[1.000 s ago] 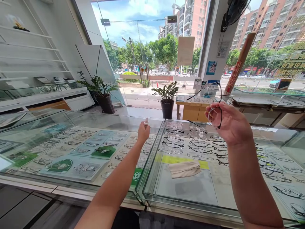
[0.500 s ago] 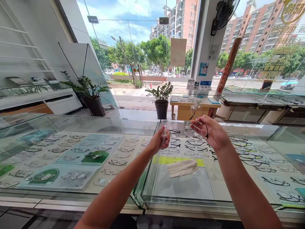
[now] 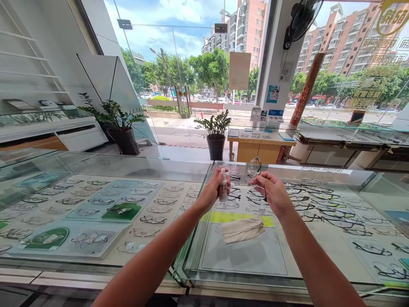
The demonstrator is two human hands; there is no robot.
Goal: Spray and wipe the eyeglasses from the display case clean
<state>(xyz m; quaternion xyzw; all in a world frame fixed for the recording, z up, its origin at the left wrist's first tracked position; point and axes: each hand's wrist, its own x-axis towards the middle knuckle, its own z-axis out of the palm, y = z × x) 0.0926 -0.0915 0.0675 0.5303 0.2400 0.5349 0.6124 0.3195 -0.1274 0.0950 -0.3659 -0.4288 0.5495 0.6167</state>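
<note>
My left hand (image 3: pixel 213 187) is wrapped round a small clear spray bottle (image 3: pixel 223 189) with a white nozzle, held upright above the glass counter. To its right, my right hand (image 3: pixel 271 192) pinches a pair of eyeglasses (image 3: pixel 254 168) with dark temples. One lens stands above my fingers and a temple hangs down by the palm; the other lens is hard to make out against the frames behind. Below both hands a folded beige cloth (image 3: pixel 243 229) lies on the glass top (image 3: pixel 271 256).
Rows of eyeglass frames (image 3: pixel 153 219) fill the glass showcases on both sides. Potted plants (image 3: pixel 215 147) stand on the floor beyond the counter. A wooden display table (image 3: pixel 265 149) is near the glass front, and a black fan (image 3: pixel 302 21) hangs on the pillar.
My right hand has moved left and down with the eyeglasses, which have turned. My left hand has turned, showing more of the spray bottle. The view has shifted slightly.
</note>
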